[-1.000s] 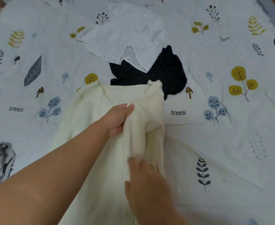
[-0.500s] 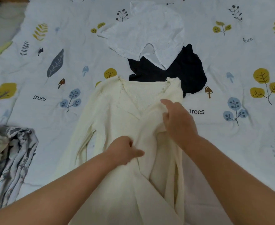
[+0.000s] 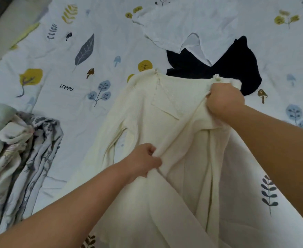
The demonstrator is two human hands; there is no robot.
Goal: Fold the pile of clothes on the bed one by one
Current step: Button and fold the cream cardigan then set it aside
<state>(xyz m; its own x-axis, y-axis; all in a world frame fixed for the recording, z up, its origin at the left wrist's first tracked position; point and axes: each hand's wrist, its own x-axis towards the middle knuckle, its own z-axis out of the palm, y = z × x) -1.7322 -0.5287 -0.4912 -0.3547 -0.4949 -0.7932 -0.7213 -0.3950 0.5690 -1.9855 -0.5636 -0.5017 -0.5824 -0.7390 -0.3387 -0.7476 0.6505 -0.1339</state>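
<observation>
place: home bedroom | evidence: bed [image 3: 111, 51] under leaf-and-mushroom printed sheet, loose clothes [image 3: 191, 24] lying on it

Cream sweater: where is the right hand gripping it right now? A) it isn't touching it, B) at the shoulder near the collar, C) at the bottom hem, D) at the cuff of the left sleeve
B: the right hand is fisted round the cream sweater at its shoulder beside the collar, next to the black garment.
</observation>
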